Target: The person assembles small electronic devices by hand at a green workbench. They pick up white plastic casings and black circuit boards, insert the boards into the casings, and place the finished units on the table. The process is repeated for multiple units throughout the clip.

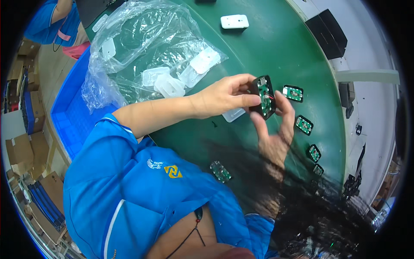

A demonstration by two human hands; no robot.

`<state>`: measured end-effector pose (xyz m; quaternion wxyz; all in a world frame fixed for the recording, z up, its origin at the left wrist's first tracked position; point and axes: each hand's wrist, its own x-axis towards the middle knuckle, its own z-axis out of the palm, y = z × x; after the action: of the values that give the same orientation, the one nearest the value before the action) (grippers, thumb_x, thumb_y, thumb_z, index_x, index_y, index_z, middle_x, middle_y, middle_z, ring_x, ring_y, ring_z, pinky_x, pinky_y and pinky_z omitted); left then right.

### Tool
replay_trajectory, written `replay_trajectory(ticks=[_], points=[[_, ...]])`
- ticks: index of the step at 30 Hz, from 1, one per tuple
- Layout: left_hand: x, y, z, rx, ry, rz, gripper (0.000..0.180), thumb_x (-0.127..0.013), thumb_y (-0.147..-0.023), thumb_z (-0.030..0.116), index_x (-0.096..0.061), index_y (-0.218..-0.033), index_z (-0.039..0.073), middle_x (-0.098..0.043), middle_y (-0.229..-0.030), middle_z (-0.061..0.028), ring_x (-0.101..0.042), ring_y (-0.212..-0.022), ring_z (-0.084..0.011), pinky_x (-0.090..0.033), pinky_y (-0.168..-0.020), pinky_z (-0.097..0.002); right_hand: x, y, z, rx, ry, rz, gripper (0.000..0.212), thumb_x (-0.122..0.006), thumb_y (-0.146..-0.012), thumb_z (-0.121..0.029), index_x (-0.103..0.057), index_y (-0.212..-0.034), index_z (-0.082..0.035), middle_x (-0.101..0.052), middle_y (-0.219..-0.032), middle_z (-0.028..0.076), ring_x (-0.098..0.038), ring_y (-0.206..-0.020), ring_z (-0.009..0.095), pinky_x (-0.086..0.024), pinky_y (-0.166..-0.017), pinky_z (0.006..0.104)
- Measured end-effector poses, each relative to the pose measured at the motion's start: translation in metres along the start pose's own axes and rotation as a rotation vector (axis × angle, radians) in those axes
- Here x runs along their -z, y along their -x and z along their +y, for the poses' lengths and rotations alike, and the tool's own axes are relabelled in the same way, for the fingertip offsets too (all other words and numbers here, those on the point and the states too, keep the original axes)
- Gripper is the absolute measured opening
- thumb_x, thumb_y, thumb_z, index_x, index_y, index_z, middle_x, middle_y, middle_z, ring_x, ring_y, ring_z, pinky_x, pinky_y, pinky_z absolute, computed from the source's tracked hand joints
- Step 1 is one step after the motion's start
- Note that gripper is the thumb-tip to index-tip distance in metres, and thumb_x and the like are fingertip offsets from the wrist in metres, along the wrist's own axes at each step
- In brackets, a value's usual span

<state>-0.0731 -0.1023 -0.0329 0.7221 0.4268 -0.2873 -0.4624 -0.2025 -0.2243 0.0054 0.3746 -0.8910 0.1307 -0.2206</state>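
Left hand (235, 94): I see it clasping a black rounded-rectangular plastic casing with a green circuit board inside (265, 97).
Right hand (276, 129): half open, fingertips at the casing's right edge; I cannot tell whether it grips.
Casing: tilted over the green worktop (267, 52), between both hands.
Worktop's right side: small green circuit boards in black casings (304, 125).

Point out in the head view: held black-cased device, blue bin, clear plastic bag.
Held black-cased device (265, 93): head view, on its green circuit board.
Blue bin (71, 97): head view, on its side wall.
Clear plastic bag (148, 41): head view, on its crumpled film.
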Motion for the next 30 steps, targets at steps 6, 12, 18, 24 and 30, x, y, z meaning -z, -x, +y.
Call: replay_trajectory(ticks=[6,12,18,24,30], points=[[-0.009,0.026,0.015,0.415,0.241,-0.365,0.040,-0.044,-0.096,0.041,-0.056,-0.101,0.004,-0.061,-0.087,-0.0065,-0.061,-0.071,-0.0151,-0.050,-0.064,-0.0281,0.043,0.017,-0.022,0.099,-0.112,-0.082,0.051,-0.065,-0.080,-0.041,-0.061,-0.116,-0.006,-0.047,-0.131,0.016,-0.044,-0.118,0.030,-0.037,-0.095,0.0397],[-0.017,0.039,0.011,0.514,0.361,-0.598,0.036,-0.046,-0.096,0.041,-0.056,-0.098,0.006,-0.059,-0.083,-0.0016,-0.057,-0.071,-0.0102,-0.049,-0.064,-0.0277,0.044,0.034,-0.027,0.251,-0.196,-0.156,0.030,-0.074,-0.069,-0.028,-0.071,-0.096,-0.016,-0.054,-0.123,0.012,-0.047,-0.111,0.028,-0.039,-0.083,0.0373],[-0.031,0.056,0.018,0.290,0.084,-0.400,0.036,-0.059,-0.090,0.031,-0.054,-0.111,0.003,-0.060,-0.091,-0.0018,-0.056,-0.081,-0.0082,-0.049,-0.066,-0.0263,0.024,0.075,-0.044,0.141,-0.053,0.175,0.016,-0.073,-0.074,-0.009,-0.064,-0.087,-0.010,-0.054,-0.095,0.009,-0.050,-0.089,0.021,-0.039,-0.075,0.0328],[-0.047,0.066,-0.002,-0.592,-0.658,-0.103,0.050,-0.072,-0.078,0.026,-0.051,-0.115,0.001,-0.057,-0.092,-0.0089,-0.057,-0.079,-0.0195,-0.047,-0.071,-0.0306,-0.028,0.089,-0.051,0.029,-0.400,0.548,0.018,-0.063,-0.084,0.000,-0.052,-0.098,-0.002,-0.054,-0.093,0.011,-0.053,-0.086,0.019,-0.043,-0.076,0.0293],[-0.043,0.077,-0.015,-0.423,-0.417,-0.080,0.047,-0.072,-0.079,0.024,-0.052,-0.114,0.000,-0.056,-0.096,-0.0083,-0.056,-0.080,-0.0169,-0.047,-0.073,-0.0298,-0.040,0.087,-0.058,0.131,-0.216,0.639,0.017,-0.064,-0.081,0.004,-0.056,-0.096,-0.001,-0.058,-0.088,0.011,-0.055,-0.080,0.020,-0.044,-0.070,0.0286]])
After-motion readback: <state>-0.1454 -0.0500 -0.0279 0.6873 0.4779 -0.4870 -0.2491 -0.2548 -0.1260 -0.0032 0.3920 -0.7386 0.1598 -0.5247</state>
